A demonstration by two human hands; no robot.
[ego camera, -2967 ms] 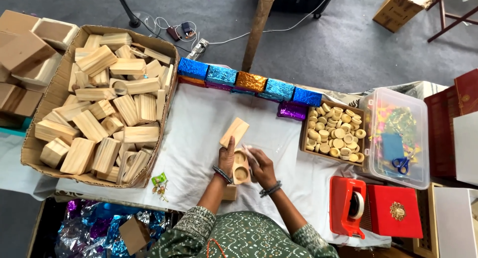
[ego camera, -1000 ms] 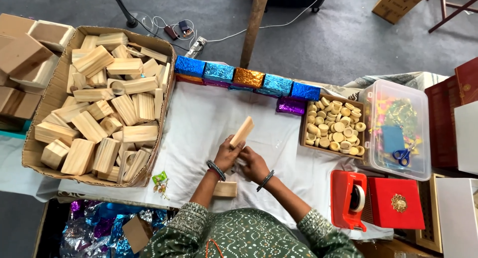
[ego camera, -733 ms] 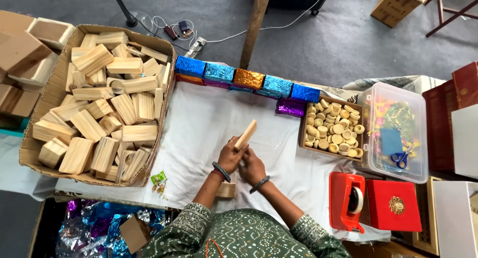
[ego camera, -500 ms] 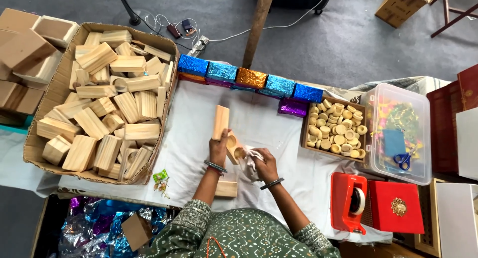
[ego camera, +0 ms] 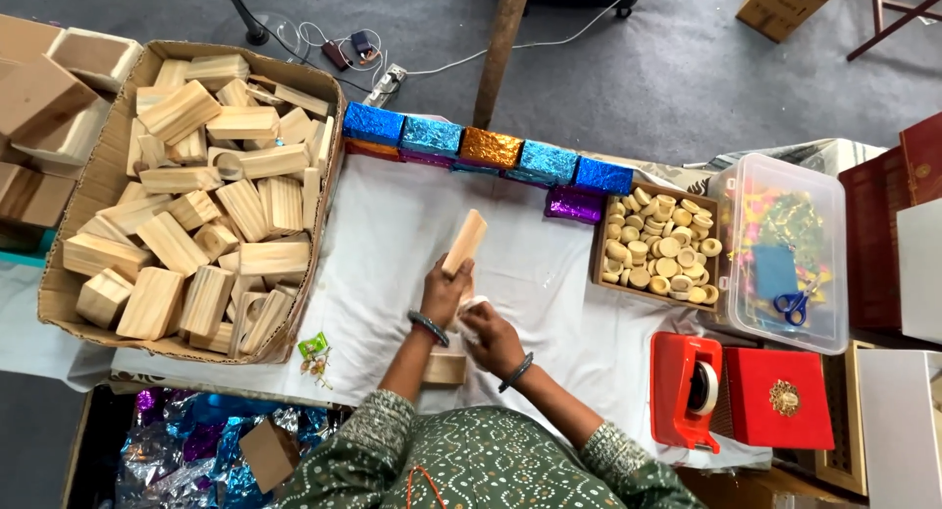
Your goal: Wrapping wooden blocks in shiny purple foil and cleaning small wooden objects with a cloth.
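A bench (ego camera: 392, 224) draped in white cloth is being seen from above. At its left end a large cardboard box (ego camera: 108, 156) is being filled by pale wooden blocks (ego camera: 206, 190) lying at all angles. Along the far edge of the cloth a row of foil-wrapped blocks (ego camera: 486, 148) is being lined up side by side: blue, teal, orange-gold, teal and blue, with a purple one just in front of the right end. To the right of that row a shallow cardboard tray (ego camera: 599, 244) is being occupied by small round wooden discs (ego camera: 662, 254), and beside it a clear plastic tub (ego camera: 834, 264) is being used for coloured trimmings and blue-handled scissors (ego camera: 790, 306). Nearer the person a red tape dispenser (ego camera: 687, 391) is standing next to a red square box (ego camera: 785, 399) with a gold emblem on its lid. Below the bench edge, crumpled blue and purple foil sheets (ego camera: 186, 445) are lying in a box.

A long wooden block (ego camera: 464, 242) is being held over the middle of the cloth, its long axis tilted so that the free end is pointing away from the person and slightly to the right. The left hand (ego camera: 446, 291) is being clamped round its near end. The right hand (ego camera: 489, 334) is being kept just beside and below, closed on a small white piece (ego camera: 472, 304) touching the block's lower end. A second, shorter wooden block (ego camera: 444, 369) is lying on the cloth under the left forearm.
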